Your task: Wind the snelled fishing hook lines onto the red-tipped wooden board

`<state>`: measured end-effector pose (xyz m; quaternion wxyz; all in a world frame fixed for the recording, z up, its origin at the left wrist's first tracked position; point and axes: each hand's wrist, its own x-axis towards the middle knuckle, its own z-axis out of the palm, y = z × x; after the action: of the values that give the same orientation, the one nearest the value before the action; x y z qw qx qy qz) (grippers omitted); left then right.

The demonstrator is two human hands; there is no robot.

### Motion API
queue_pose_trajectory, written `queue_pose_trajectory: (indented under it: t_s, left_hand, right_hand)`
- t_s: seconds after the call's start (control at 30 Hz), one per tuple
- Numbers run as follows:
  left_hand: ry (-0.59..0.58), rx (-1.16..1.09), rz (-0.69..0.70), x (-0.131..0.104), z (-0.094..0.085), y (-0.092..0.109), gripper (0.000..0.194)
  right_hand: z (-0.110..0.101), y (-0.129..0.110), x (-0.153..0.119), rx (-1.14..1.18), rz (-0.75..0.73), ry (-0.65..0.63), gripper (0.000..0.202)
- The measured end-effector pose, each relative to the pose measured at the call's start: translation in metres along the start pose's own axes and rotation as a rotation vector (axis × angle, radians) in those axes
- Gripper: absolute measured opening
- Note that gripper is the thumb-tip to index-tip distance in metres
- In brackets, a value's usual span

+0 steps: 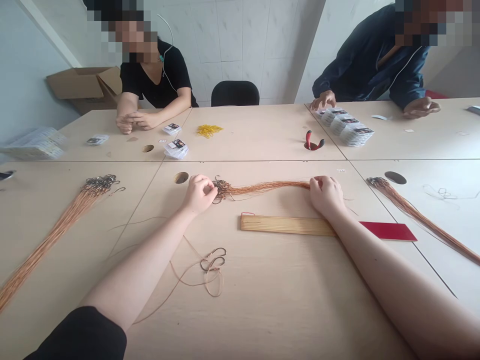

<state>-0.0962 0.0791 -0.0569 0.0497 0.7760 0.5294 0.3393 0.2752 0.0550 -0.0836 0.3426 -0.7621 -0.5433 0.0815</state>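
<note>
A bundle of fish hooks (pixel 222 189) with long copper-coloured lines (pixel 268 188) lies across the table ahead of me. At its hook end, my left hand (pixel 200 195) is closed in a pinch at the hooks; the exact piece between its fingertips is too small to make out. Farther right, my right hand (pixel 327 196) is closed around the far part of the lines. Below that wrist lies a wooden strip (pixel 287 224), with a red strip (pixel 388 231) showing beyond my forearm. A few loose hooks (pixel 213 261) with a looped line lie nearer me.
More hook bundles lie at left (pixel 62 227) and right (pixel 416 207). Red-handled pliers (pixel 309 142) stand in a table hole. Across the table, two people sit near stacked clear packets (pixel 347 127), smaller packets (pixel 176 149) and a yellow pile (pixel 208 130).
</note>
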Motion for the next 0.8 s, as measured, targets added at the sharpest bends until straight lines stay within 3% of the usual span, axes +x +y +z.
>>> queue_pose_trajectory:
  t_s: [0.4,0.57,0.8]
  left_hand:
    - [-0.015,0.01,-0.019,-0.001,0.0,0.001,0.003]
    - [-0.067,-0.144,-0.005,0.0,0.002,-0.001,0.023]
    - [-0.144,-0.082,0.225,-0.003,-0.001,0.01,0.045]
  right_hand:
    - [0.001,-0.001,-0.003,-0.235,-0.006,-0.08,0.035]
    - [-0.002,-0.004,-0.005,-0.321,0.002,-0.125,0.034]
    - [-0.003,-0.006,-0.006,-0.312,0.009,-0.114,0.029]
